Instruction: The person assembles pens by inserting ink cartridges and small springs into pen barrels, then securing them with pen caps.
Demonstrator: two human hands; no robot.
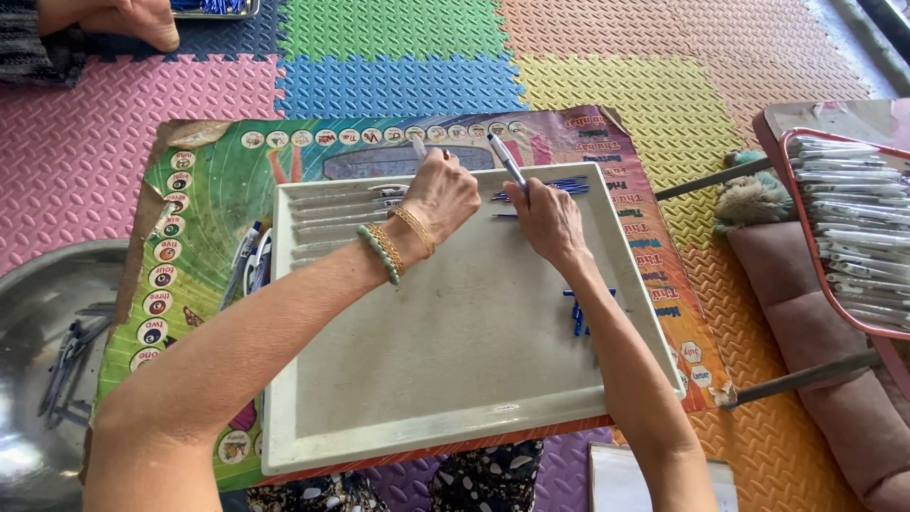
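Note:
A shallow white tray [455,417] lies on a colourful printed poster [204,190]. My left hand [441,194], with a green and a gold bracelet on the wrist, is closed on a pen part [418,146] over the tray's far edge. My right hand [547,216] holds a white pen [505,159] with its tip pointing up and away. Several white pen barrels [336,213] lie in a row at the tray's far left. Thin blue refills [555,187] lie at the far right, and small blue caps [578,318] sit beside my right forearm.
A metal bowl [28,313] with dark pen parts sits at left. Loose pens [248,261] lie on the poster beside the tray. A red-rimmed tray [825,275] of white pens stands at right on a folding chair. Another person's foot [133,21] shows top left on the foam mats.

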